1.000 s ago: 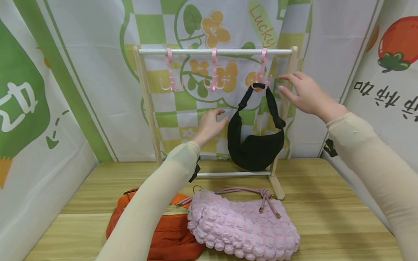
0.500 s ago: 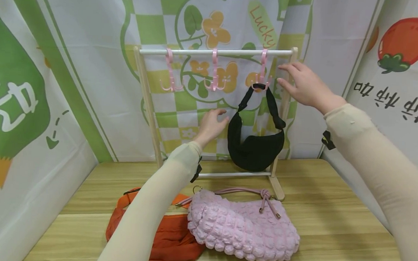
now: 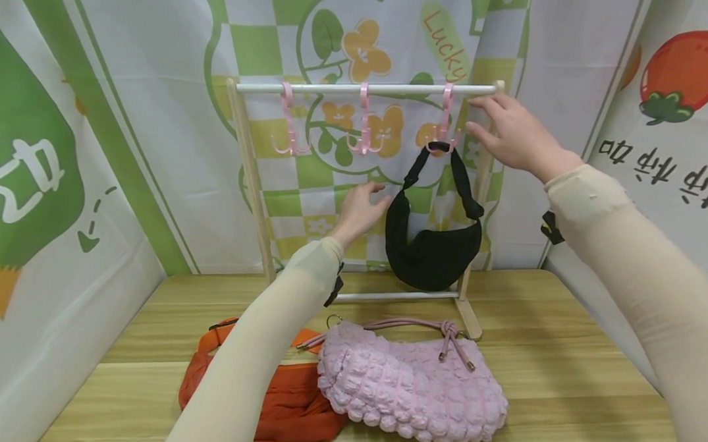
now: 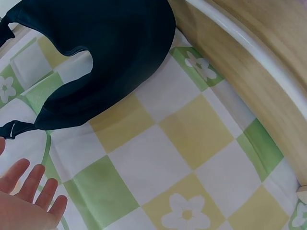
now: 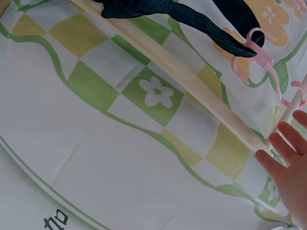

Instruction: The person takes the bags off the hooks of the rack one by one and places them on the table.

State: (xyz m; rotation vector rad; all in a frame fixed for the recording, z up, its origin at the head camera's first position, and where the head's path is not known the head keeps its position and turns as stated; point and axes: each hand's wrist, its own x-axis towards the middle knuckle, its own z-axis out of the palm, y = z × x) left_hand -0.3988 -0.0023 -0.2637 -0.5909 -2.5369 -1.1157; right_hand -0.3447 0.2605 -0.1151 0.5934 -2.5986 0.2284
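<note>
The black fabric crescent-shaped bag (image 3: 432,261) hangs from a pink plastic pronged hook (image 3: 446,111); the left hand (image 3: 359,211) and right hand (image 3: 514,137), empty, fingers apart, flank it; bumping could unseat its strap (image 3: 462,183).

Your head camera looks forward and down over the desk (image 3: 574,349) and rack (image 3: 312,88), while your wrist cameras, nearer and tilted, face the checkered backdrop (image 4: 148,163), the left sharing with the head view the black bag (image 4: 129,48), the right its strap (image 5: 201,25).

Checkered backdrop (image 3: 255,48), seemingly cloth; strawberry print (image 3: 693,71) at right.
</note>
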